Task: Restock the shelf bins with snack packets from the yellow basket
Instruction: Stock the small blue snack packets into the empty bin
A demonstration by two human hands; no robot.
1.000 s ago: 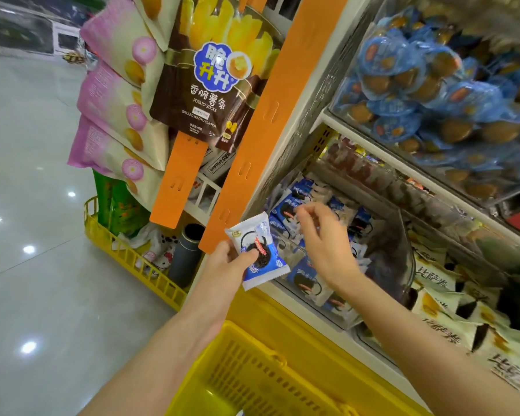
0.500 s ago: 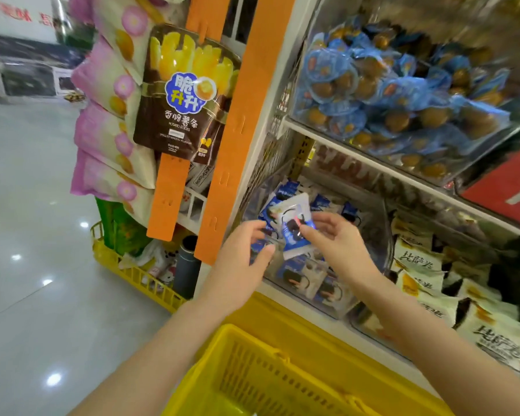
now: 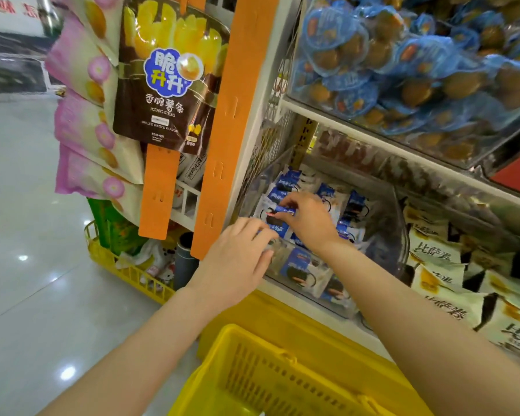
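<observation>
The right hand [image 3: 309, 219] pinches a blue and white snack packet [image 3: 276, 218] with its fingers clamped on the top edge, just over the other packets in the clear shelf bin [image 3: 398, 235]. The left hand [image 3: 237, 261] is at the bin's front edge with curled fingers beside the packet, but whether they hold it is hard to tell. The yellow basket [image 3: 267, 376] sits below both arms.

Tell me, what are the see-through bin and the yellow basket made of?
See-through bin: probably hard clear plastic, glossy; packets show through and light glints on it. Yellow basket: looks like moulded plastic, smooth, with neat slotted walls.
</observation>
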